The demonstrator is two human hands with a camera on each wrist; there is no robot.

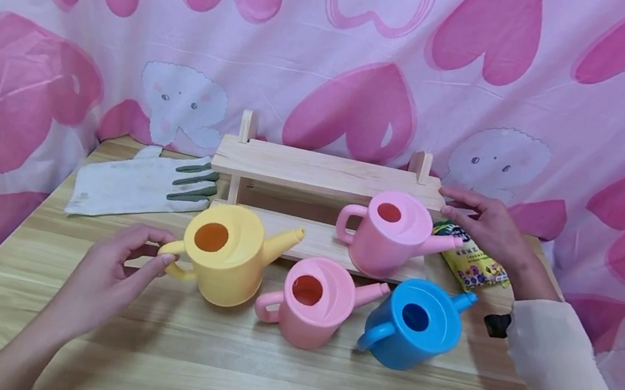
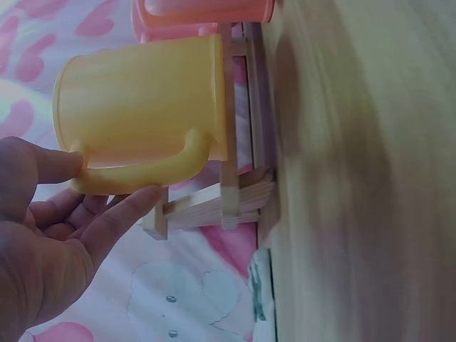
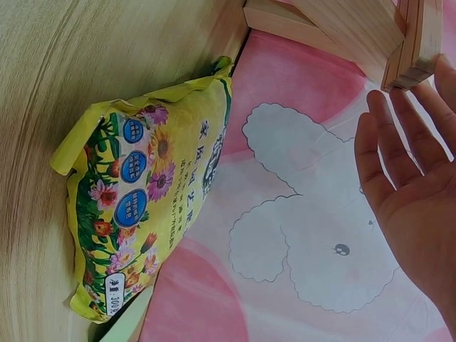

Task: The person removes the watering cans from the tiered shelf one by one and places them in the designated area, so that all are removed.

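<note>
Yellow watering can [image 1: 229, 274]: apparently raised off the worktop [image 1: 229, 382], before the wooden shelf [image 1: 323, 169].
Left hand [image 1: 116, 275]: pinches its handle [image 2: 142, 174]; a slack pinch could let the can tip or drop.
Spout [image 1: 281, 247]: a swing rightward could clip the front pink can [image 1: 310, 323].
Right hand [image 1: 490, 233]: outstretched, touching the shelf's end; a shove could topple the rear pink can [image 1: 376, 242].

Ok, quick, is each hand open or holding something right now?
Left hand: holding the yellow watering can by its handle.
Right hand: open, touching the wooden shelf.
</note>
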